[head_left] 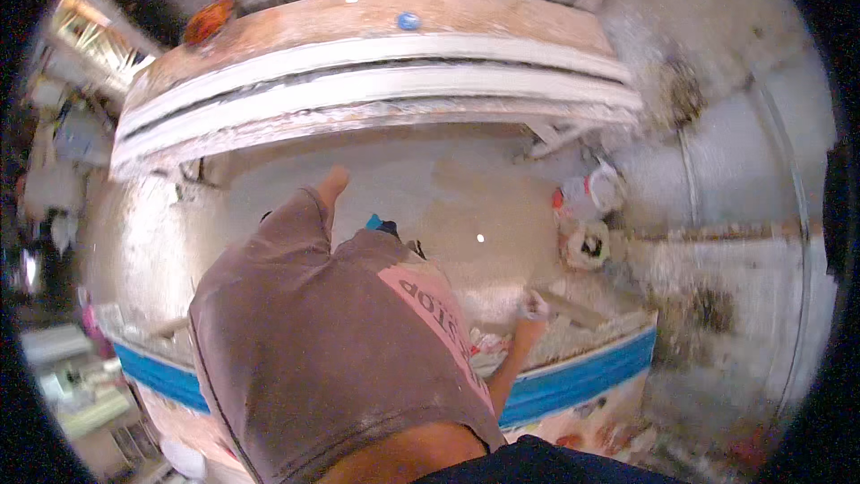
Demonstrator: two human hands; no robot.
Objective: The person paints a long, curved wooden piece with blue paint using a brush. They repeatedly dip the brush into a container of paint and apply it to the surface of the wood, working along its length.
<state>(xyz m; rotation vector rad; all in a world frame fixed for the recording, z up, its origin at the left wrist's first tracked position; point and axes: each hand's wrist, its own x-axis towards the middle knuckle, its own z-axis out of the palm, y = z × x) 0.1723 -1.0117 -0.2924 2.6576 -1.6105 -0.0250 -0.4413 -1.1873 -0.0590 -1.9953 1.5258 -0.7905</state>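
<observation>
A left arm reaches out of the brown shirt's sleeve, and my left hand [334, 181] is foreshortened and blurred at its end, over the floor; its fingers do not show clearly. On the other side, my right hand [536, 306] is at the low ledge with the blue edge [582, 373]. Its fingers look closed around something whitish, too smeared to name. A short grey-brown plank [573, 308] lies right beside it. Crumpled red-and-white material [486, 343] sits near my right forearm.
Ahead stands a long bench with white ribbed strips [376, 85] along its near side. On its wooden top are a blue round object [408, 21] and an orange-red bowl [209, 21]. A white bucket [606, 190] and a whitish container [587, 246] stand at the right.
</observation>
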